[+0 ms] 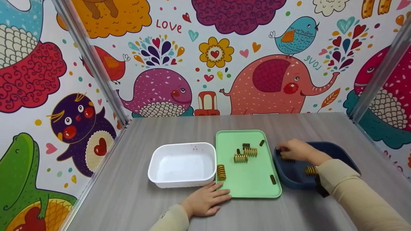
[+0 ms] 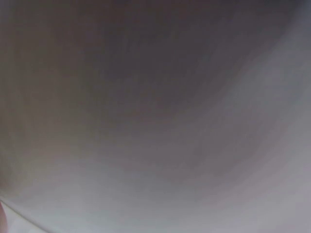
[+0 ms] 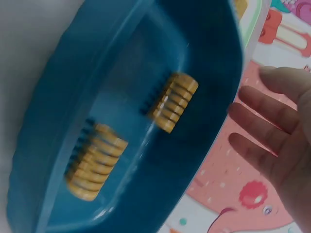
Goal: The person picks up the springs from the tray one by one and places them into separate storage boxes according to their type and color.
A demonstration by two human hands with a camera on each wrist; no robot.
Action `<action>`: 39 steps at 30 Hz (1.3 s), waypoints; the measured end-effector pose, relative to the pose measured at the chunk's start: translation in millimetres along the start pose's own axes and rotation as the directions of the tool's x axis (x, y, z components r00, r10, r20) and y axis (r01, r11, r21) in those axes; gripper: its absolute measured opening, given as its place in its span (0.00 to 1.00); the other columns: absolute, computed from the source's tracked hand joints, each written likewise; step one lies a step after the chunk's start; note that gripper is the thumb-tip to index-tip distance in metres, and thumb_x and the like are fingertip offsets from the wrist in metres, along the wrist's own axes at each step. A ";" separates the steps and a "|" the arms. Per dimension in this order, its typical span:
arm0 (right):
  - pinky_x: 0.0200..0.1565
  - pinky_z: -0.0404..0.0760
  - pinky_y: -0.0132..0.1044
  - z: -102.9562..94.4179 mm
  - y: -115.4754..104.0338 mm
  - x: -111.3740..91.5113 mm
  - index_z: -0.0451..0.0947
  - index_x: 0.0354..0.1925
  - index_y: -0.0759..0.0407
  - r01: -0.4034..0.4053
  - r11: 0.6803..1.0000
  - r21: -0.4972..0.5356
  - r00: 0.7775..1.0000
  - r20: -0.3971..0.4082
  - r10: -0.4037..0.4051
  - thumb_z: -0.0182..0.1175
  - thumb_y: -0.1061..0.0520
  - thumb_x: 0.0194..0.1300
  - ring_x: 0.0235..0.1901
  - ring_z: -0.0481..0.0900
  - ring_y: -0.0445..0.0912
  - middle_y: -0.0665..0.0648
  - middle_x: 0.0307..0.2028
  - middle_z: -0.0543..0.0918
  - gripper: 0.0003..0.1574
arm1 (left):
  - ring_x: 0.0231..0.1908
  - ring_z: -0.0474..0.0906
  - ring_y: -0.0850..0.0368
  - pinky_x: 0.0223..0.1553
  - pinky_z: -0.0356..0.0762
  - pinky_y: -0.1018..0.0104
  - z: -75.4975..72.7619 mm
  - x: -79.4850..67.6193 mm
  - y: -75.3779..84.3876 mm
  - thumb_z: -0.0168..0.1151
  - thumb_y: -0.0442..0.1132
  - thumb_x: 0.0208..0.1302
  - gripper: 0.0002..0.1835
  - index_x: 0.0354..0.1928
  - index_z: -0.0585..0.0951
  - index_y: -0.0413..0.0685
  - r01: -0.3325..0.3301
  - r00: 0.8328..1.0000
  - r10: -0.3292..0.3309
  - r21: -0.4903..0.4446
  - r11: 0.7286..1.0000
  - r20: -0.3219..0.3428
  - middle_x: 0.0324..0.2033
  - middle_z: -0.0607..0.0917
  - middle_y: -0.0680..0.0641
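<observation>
the left hand (image 1: 207, 199) is laid palm down, its fingers (image 1: 222, 193) spread and pointed across toward the right. the right forearm (image 1: 359, 189) is stretched forward and slanted inward. the right hand (image 1: 297, 150) is held with its fingers (image 3: 257, 127) loosely extended, slightly parted, the thumb (image 3: 282, 80) set apart from them.

The springs (image 1: 241, 158) look like shiny, ridged metal. The tray (image 1: 249, 186) looks like smooth, matt plastic; at its nine o'clock, the tub (image 1: 183, 185) is glossier plastic. At its three o'clock, the basin (image 1: 290, 184) is smooth plastic. The table (image 1: 118, 199) looks like matt, grained wood.
</observation>
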State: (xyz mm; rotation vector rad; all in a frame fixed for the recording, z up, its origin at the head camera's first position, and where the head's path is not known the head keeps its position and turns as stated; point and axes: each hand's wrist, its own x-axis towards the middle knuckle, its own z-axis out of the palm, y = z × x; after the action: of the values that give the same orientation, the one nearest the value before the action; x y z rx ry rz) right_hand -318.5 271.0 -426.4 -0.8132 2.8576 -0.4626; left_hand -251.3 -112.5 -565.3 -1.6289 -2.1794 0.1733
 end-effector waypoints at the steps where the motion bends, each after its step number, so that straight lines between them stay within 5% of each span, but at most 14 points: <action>1: 0.32 0.77 0.40 2.0 -3.8 3.2 0.79 0.42 0.66 0.007 1.000 0.006 1.000 -0.023 -0.007 0.56 0.64 0.57 0.25 0.72 0.41 0.54 0.28 0.80 0.13 | 0.64 0.60 0.49 0.62 0.59 0.57 -0.3 -0.2 0.0 0.45 0.53 0.65 0.27 0.66 0.64 0.57 0.002 1.000 -0.002 0.000 1.000 0.002 0.63 0.68 0.55; 10: 0.37 0.79 0.45 30.5 -37.6 27.0 0.75 0.47 0.64 0.081 0.997 -0.016 0.992 -0.095 -0.082 0.59 0.63 0.58 0.39 0.79 0.55 0.63 0.41 0.81 0.17 | 0.65 0.59 0.50 0.63 0.57 0.57 -0.9 0.0 0.5 0.44 0.53 0.65 0.28 0.66 0.63 0.58 0.012 1.000 -0.012 0.003 1.000 0.014 0.64 0.67 0.56; 17: 0.41 0.77 0.48 54.7 -60.3 45.9 0.73 0.51 0.65 0.101 0.993 -0.064 0.984 -0.143 -0.109 0.60 0.59 0.59 0.42 0.78 0.55 0.64 0.44 0.78 0.22 | 0.65 0.59 0.50 0.62 0.58 0.58 -2.1 1.0 0.4 0.45 0.54 0.65 0.27 0.66 0.64 0.58 0.009 1.000 -0.009 0.013 1.000 0.010 0.63 0.67 0.56; 33: 0.51 0.71 0.53 113.0 -77.7 69.4 0.72 0.54 0.62 -0.050 0.999 0.005 0.977 -0.208 0.050 0.63 0.62 0.56 0.53 0.69 0.60 0.64 0.52 0.72 0.26 | 0.64 0.61 0.49 0.62 0.59 0.57 0.5 -0.2 -1.3 0.45 0.53 0.65 0.27 0.65 0.65 0.57 -0.002 1.000 0.001 -0.031 1.000 -0.004 0.62 0.69 0.55; 39: 0.47 0.72 0.51 124.1 -78.3 68.7 0.75 0.50 0.59 -0.028 1.000 -0.004 0.954 -0.299 0.026 0.64 0.64 0.53 0.47 0.71 0.57 0.61 0.45 0.74 0.24 | 0.64 0.60 0.49 0.62 0.59 0.57 0.9 -0.5 -0.5 0.45 0.53 0.65 0.27 0.66 0.64 0.57 0.000 1.000 0.000 -0.037 0.999 -0.004 0.62 0.69 0.55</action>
State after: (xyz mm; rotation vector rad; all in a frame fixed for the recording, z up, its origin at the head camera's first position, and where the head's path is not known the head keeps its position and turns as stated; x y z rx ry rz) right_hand -312.0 139.6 -520.9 -0.7623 3.1432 -0.6194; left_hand -252.0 -113.0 -566.0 -1.6474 -2.1921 0.1304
